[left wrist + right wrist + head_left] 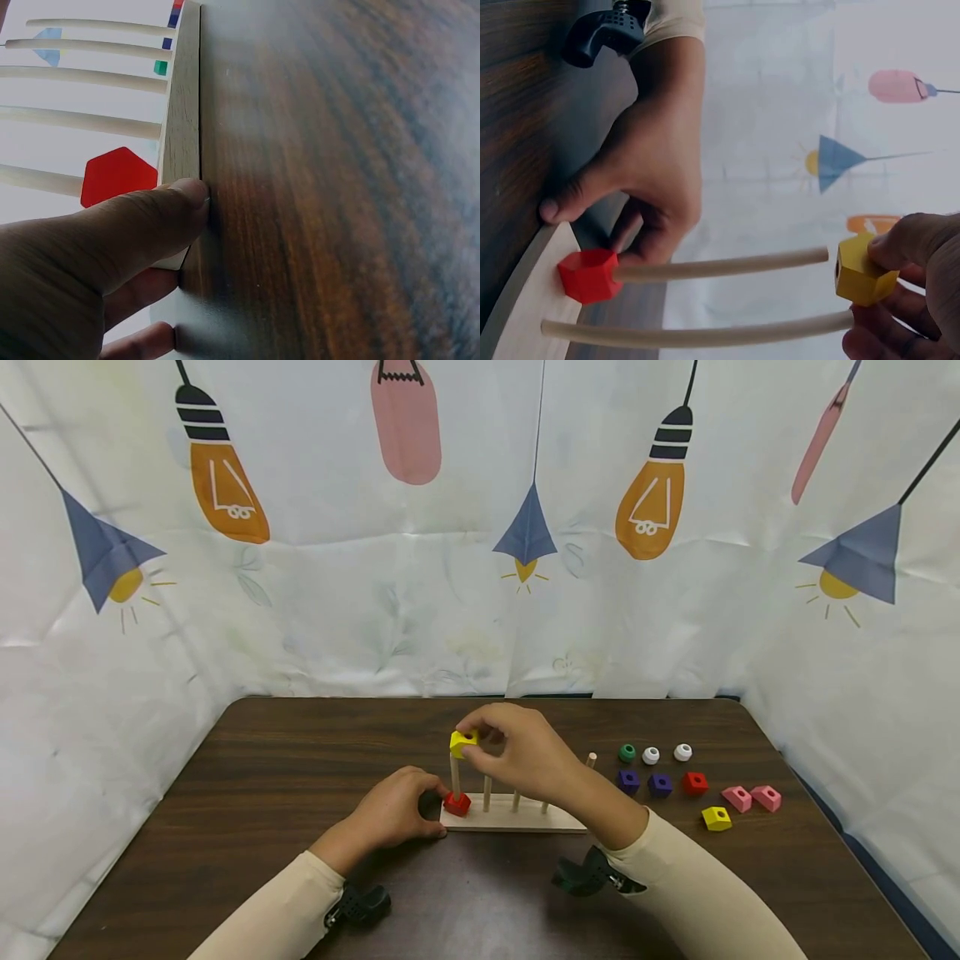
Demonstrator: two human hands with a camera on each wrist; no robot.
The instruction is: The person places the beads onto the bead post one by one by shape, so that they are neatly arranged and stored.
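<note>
My right hand (pixel 528 756) pinches a yellow block (pixel 462 743) at the top of the leftmost peg of a wooden pegboard (pixel 517 825). In the right wrist view the yellow block (pixel 862 270) is just off the tip of that peg (pixel 727 266), its hole facing the peg. A red block (pixel 457 804) sits at the base of the same peg. My left hand (pixel 397 810) grips the board's left end; in the left wrist view its thumb lies on the board's edge (pixel 182 135) beside the red block (pixel 120 177).
Right of the board lie a green bead (pixel 627 752), two white beads (pixel 651 756), two purple blocks (pixel 660 785), a red block (pixel 695 783), two pink blocks (pixel 767 797) and a yellow block (pixel 717 818). Other upright pegs (pixel 487 793) stand under and beside my right hand.
</note>
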